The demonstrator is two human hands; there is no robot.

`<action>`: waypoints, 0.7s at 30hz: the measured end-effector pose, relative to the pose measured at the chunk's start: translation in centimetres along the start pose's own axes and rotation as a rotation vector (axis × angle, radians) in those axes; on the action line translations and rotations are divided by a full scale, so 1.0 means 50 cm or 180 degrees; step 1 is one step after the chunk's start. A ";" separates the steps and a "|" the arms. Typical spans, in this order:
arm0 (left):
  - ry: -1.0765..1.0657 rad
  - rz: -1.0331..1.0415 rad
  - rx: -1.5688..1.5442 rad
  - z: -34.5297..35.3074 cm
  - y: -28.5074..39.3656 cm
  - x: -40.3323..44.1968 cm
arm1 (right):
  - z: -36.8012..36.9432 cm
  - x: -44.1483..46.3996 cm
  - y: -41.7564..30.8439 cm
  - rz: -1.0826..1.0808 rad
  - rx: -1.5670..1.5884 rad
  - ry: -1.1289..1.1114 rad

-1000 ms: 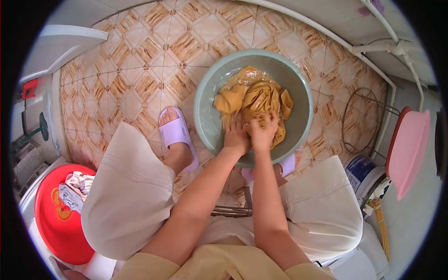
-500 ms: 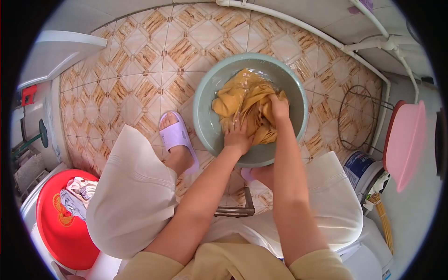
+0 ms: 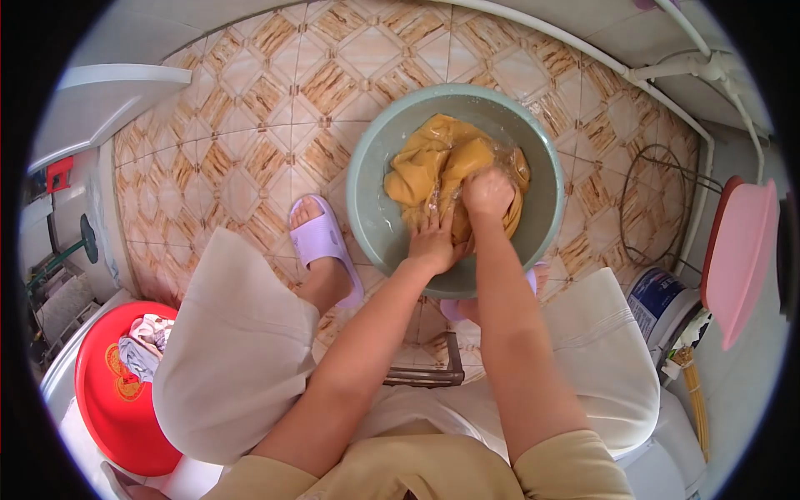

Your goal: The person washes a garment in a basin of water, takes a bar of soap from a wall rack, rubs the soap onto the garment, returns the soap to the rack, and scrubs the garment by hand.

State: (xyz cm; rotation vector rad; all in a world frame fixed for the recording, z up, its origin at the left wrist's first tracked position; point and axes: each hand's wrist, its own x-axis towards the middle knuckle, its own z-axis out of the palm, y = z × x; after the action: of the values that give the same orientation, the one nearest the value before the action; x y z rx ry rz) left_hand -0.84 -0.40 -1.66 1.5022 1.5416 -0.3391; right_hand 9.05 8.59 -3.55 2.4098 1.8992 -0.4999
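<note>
A wet mustard-yellow cloth (image 3: 429,162), bunched up, lies in water inside a grey-green basin (image 3: 364,179) on the floor. Pressed closed into its right part is my right hand (image 3: 489,192), fingers curled with the fabric. My left hand (image 3: 435,244) rests at the near side of the cloth, fingers stretched out and spread over it. The cloth's folds and the water hide some fingertips. What kind of garment the cloth is, I cannot tell.
At the left stands a red basin (image 3: 96,400) holding some light-coloured clothes (image 3: 142,350). Pink basins (image 3: 742,258) lean against the right wall, beside a wire rack (image 3: 658,204) and a bucket (image 3: 658,300). A white pipe (image 3: 575,46) runs along the wall. Purple slippers (image 3: 321,242) flank the basin.
My right hand has moved down and slightly left, from gripping a raised fold to pressing in a fist. The cloth has shifted and bunched differently. My left hand stays nearly in place.
</note>
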 end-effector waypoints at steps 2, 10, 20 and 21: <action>0.0275 -0.0005 -0.0216 -0.016 0.018 -0.015 | -0.015 0.037 -0.005 0.0434 0.0135 -0.0421; 0.2337 -0.1848 -0.4457 0.047 -0.005 -0.009 | -0.072 -0.035 0.032 0.1581 0.3365 -0.0285; -0.1070 -0.0392 -0.6525 -0.088 -0.084 -0.016 | -0.152 -0.233 -0.006 0.1894 0.7111 -0.2934; -0.0969 -0.0083 -0.6466 -0.090 -0.079 -0.014 | -0.163 -0.230 -0.001 0.1892 0.7124 -0.2922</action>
State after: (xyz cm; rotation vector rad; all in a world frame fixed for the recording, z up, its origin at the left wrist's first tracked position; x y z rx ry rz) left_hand -6.33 1.63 -0.27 -0.2116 0.8241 0.7981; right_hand 8.56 -0.41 7.29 1.4944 -0.5333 -3.6450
